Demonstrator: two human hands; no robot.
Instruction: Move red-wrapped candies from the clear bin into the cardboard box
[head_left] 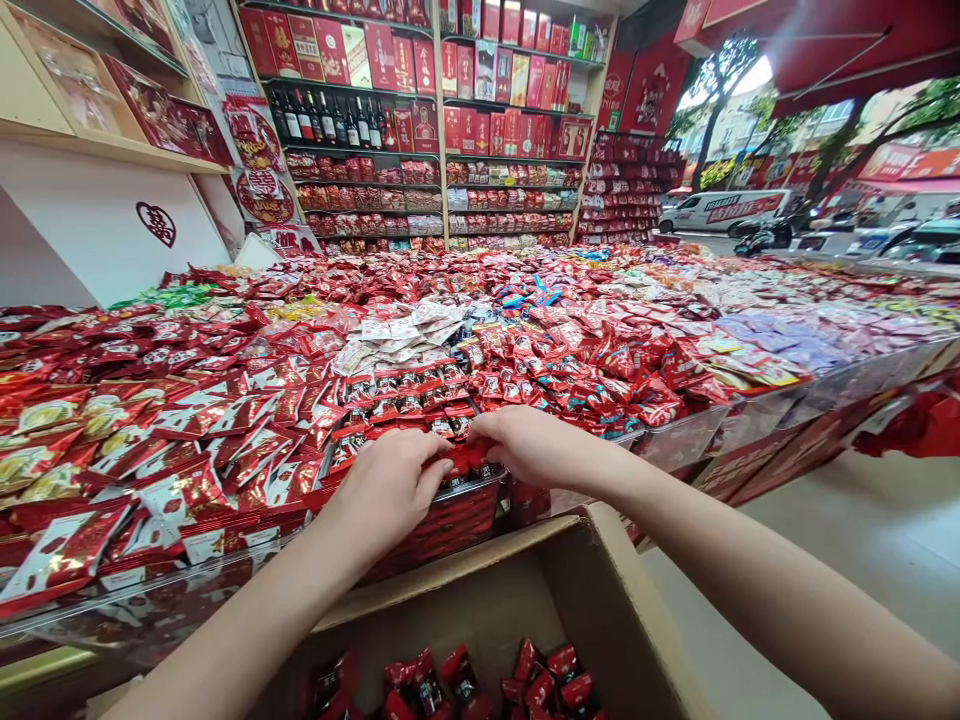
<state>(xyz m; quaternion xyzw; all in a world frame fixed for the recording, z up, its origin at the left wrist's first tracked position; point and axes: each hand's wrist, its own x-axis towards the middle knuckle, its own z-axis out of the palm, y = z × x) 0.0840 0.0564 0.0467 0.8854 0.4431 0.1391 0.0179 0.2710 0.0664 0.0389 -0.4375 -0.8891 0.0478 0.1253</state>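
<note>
My left hand (397, 475) reaches over the front of a clear bin (469, 488) of small red-and-black wrapped candies (409, 403). Its thumb and fingers curl in on the candies at the near edge. Just to its right, my right hand (517, 445) bends its fingers down onto the same front row, thumb turned inward. Both hands seem closed on wrapped candies, though the fingertips are partly hidden. Under my forearms stands an open cardboard box (630, 600) with more red wrapped candies (540, 680) at its bottom.
White packets (412, 335) lie behind the bin. Red packets (180, 495) fill the left side, shiny red candies (592, 365) the right. Clear dividers (682, 440) edge the display's front. Shelves (442, 130) with bottles and red boxes stand behind. A street with a van (724, 210) shows at right.
</note>
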